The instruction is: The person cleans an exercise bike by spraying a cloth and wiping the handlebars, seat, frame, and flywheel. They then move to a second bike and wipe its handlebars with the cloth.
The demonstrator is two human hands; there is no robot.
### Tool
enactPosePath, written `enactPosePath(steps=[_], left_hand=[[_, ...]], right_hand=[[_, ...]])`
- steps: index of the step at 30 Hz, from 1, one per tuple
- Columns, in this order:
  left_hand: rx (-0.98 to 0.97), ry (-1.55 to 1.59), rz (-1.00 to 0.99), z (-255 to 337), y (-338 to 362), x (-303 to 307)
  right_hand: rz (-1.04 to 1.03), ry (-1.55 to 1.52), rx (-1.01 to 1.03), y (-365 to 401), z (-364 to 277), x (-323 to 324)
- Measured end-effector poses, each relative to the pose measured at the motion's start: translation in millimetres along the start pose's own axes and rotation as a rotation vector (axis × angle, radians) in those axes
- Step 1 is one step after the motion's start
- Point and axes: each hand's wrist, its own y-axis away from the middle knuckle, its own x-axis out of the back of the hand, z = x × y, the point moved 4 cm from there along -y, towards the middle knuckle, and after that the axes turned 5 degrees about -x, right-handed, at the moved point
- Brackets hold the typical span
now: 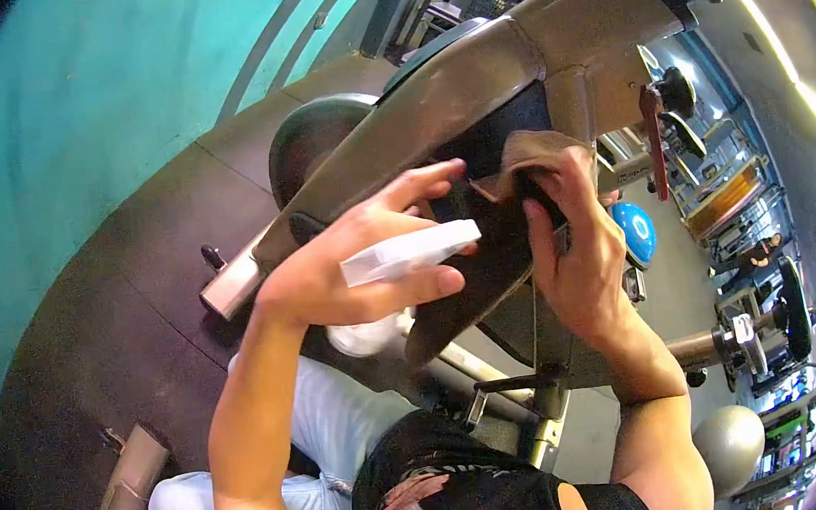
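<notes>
My left hand [358, 261] is closed around a spray bottle, with its white trigger head [413, 251] showing above the fingers and part of the pale bottle below the hand. To the right, my right hand [579, 256] grips a brown cloth [532, 153] bunched between thumb and fingers. The cloth's darker part hangs down between both hands. Just beyond them stands an exercise machine with a large brown-grey frame [421, 102], partly hidden by the hands and cloth.
A round dark part [319, 139] sits beside the machine frame, above the dark floor [146, 255]. Along the left runs a teal wall [88, 100]. Off to the right are a blue balance ball [637, 232], a grey exercise ball [730, 450] and a distant person [755, 256].
</notes>
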Motion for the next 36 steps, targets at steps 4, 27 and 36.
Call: enactPosePath(steps=[4,27,36], left_hand=[[0.110,0.192,-0.016,4,-9,-16],[0.586,-0.284,0.079,7,28,26],[0.497,0.707,0.458,19,1,-20]], right_hand=[[-0.103,0.100,-0.020,-17,-15,4],[-0.221,-0.431,-0.538,-5,19,-22],[-0.472,-1.775,-1.247,23,-22,-72]])
